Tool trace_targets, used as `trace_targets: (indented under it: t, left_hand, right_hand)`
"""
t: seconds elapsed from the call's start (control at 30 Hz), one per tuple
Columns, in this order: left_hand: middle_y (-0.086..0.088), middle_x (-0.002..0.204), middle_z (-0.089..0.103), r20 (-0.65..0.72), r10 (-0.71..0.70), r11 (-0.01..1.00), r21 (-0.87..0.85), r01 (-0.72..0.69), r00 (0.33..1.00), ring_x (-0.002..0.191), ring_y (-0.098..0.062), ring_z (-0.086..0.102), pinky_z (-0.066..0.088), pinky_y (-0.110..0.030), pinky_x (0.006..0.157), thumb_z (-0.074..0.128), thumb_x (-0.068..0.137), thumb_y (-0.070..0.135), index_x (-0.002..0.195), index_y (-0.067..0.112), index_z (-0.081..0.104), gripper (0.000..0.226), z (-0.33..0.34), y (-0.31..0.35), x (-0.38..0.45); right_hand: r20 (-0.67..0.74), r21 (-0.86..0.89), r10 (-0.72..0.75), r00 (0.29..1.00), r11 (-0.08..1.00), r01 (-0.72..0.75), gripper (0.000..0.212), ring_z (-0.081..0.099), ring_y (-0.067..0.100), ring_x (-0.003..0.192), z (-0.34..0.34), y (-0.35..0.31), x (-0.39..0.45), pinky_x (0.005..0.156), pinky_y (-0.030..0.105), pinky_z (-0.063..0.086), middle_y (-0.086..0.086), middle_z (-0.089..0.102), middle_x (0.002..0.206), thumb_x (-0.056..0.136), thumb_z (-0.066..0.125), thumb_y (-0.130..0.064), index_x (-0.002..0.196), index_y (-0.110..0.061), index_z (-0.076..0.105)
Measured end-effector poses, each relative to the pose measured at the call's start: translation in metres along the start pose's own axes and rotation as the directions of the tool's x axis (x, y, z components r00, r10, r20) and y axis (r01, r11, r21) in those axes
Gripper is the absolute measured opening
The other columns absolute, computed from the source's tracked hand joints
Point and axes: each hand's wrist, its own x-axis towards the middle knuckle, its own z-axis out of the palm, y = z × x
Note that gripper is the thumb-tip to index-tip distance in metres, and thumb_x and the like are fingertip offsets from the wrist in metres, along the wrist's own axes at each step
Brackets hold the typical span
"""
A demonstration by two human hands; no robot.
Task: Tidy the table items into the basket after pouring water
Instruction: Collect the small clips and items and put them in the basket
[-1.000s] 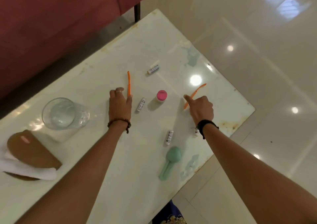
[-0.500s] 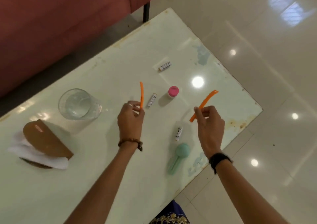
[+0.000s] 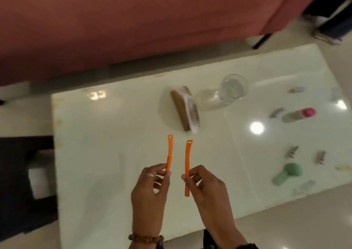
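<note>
1. A dark piece of furniture (image 3: 26,182) stands on the floor off the left end of the pale counter (image 3: 106,153); what sits in it is too dim to make out.
2. The left hand (image 3: 150,193) pinches the lower end of an orange strip (image 3: 169,154) between thumb and fingertips, holding it upright above the counter.
3. Just beside it, apart from the first, a second orange strip (image 3: 187,166) stands upright, pinched near its middle by the right hand (image 3: 207,193).
4. Beyond the strips a brown holder with white tissue (image 3: 185,108) rests on the counter, touching or nearly touching a clear glass (image 3: 226,93) to its right.
5. Further right lie a pink-capped bottle (image 3: 299,114) on its side, several small blurred tubes (image 3: 292,151), and a green scoop-like item (image 3: 287,173) near the front edge.
6. A red sofa (image 3: 133,20) runs along the far side.
</note>
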Motion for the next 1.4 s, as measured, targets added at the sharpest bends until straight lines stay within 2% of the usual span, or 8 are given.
trace_targets:
  t: [0.13,0.4,0.6,0.77,0.97,1.07,1.13,1.4]
  left_hand:
    - [0.017,0.079,0.059,-0.227,-0.099,0.995,0.000,0.102,0.969,0.066,-0.009,0.061,0.043,0.000,0.058,0.067,0.078,0.014,0.092,0.023,0.065,0.017,-0.118,-0.054,0.003]
    - [-0.021,0.087,0.071,-0.607,-0.207,0.937,0.101,0.333,0.767,0.083,-0.027,0.064,0.040,-0.025,0.076,0.070,0.074,0.002,0.088,0.003,0.070,0.014,-0.322,-0.175,0.006]
    - [-0.023,0.092,0.069,-0.469,-0.468,0.762,0.215,0.611,0.749,0.090,-0.038,0.063,0.049,-0.040,0.077,0.061,0.083,0.019,0.091,0.010,0.070,0.015,-0.355,-0.258,0.021]
    - [-0.022,0.093,0.069,-0.383,-0.550,0.725,0.223,0.652,0.743,0.091,-0.039,0.062,0.050,-0.044,0.080,0.056,0.085,0.021,0.086,0.012,0.069,0.016,-0.354,-0.290,0.034]
    - [-0.015,0.100,0.067,-0.410,-0.423,0.863,0.091,0.498,0.808,0.094,-0.033,0.061,0.044,-0.032,0.077,0.055,0.087,0.023,0.100,0.013,0.063,0.018,-0.342,-0.255,0.030]
    - [-0.017,0.112,0.064,-0.413,-0.163,0.944,0.199,0.263,0.896,0.096,-0.028,0.063,0.043,-0.024,0.078,0.059,0.085,0.013,0.100,0.006,0.063,0.017,-0.311,-0.209,0.022]
    - [-0.019,0.095,0.068,-0.378,-0.065,0.955,0.245,0.167,0.924,0.080,-0.023,0.064,0.043,-0.016,0.067,0.067,0.078,0.002,0.089,0.002,0.066,0.011,-0.281,-0.181,0.018]
    - [0.000,0.089,0.070,0.185,-0.042,0.991,0.136,0.016,0.982,0.073,-0.004,0.058,0.038,0.000,0.068,0.058,0.086,0.010,0.089,0.014,0.065,0.008,-0.062,-0.065,0.018]
  right_hand:
    - [0.152,-0.037,-0.115,0.982,0.992,0.122,0.016,0.057,-0.004,0.069,0.094,-0.079,-0.022,0.052,0.014,0.036,-0.020,0.062,0.064,0.088,0.055,-0.045,0.075,-0.041,0.046]
    - [0.435,0.001,-0.323,0.841,0.933,0.359,0.010,0.063,0.022,0.079,0.281,-0.232,-0.067,0.066,0.034,0.048,0.000,0.070,0.079,0.087,0.059,-0.030,0.085,-0.021,0.061]
    - [0.510,-0.200,-0.329,0.795,0.853,0.481,0.023,0.061,0.041,0.089,0.385,-0.275,-0.068,0.068,0.041,0.047,0.023,0.066,0.095,0.094,0.048,-0.018,0.087,-0.001,0.062]
    - [0.540,-0.297,-0.318,0.780,0.795,0.529,0.025,0.064,0.039,0.093,0.416,-0.272,-0.066,0.078,0.044,0.054,0.022,0.066,0.100,0.098,0.041,-0.012,0.098,0.002,0.062]
    - [0.481,-0.082,-0.428,0.765,0.847,0.525,0.021,0.064,0.029,0.073,0.382,-0.256,-0.060,0.060,0.035,0.052,0.010,0.067,0.081,0.097,0.044,-0.024,0.095,-0.006,0.057]
    - [0.350,0.004,-0.436,0.829,0.886,0.464,0.012,0.056,0.018,0.060,0.333,-0.223,-0.045,0.050,0.026,0.042,0.000,0.058,0.069,0.095,0.047,-0.024,0.093,-0.014,0.052]
    - [0.282,0.008,-0.361,0.889,0.927,0.374,0.006,0.059,0.017,0.060,0.295,-0.193,-0.031,0.052,0.031,0.047,0.000,0.062,0.068,0.094,0.048,-0.025,0.093,-0.019,0.051]
    - [-0.073,0.004,-0.022,0.997,1.000,0.023,0.010,0.053,0.002,0.048,0.085,-0.025,0.026,0.042,0.013,0.034,-0.008,0.065,0.063,0.091,0.053,-0.023,0.088,-0.032,0.052]
